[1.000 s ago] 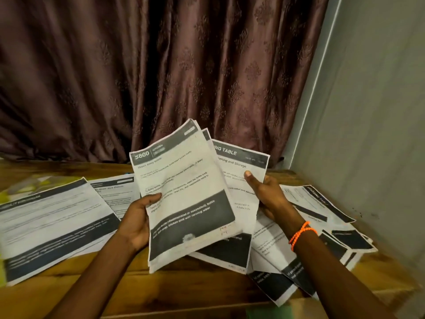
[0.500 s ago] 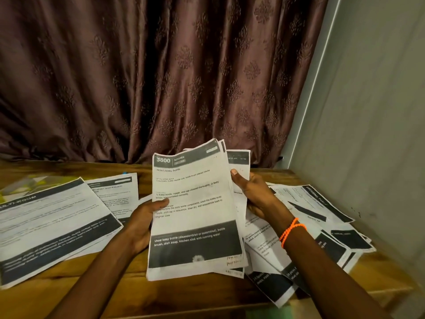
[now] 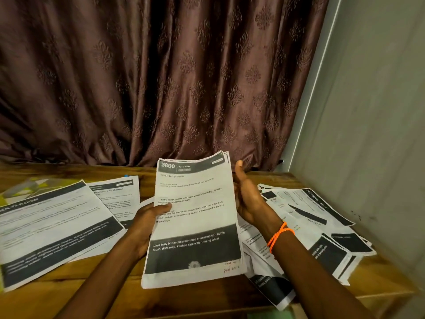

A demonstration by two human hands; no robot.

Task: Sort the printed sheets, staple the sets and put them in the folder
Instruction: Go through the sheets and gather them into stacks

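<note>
printed sheets (image 3: 195,217) headed "3800 kitchen" stand as a squared-up stack above the wooden table (image 3: 207,293), and i see my left hand (image 3: 143,223) gripping the stack's left edge, thumb curled over the front page. my right hand (image 3: 247,199) lies flat against the stack's right edge with straight fingers, holding nothing, an orange bracelet (image 3: 279,234) on its wrist. left of the stack more sheets (image 3: 57,226) lie on the table, and right of it a loose overlapping pile (image 3: 317,226) lies by the wall (image 3: 368,134).
</note>
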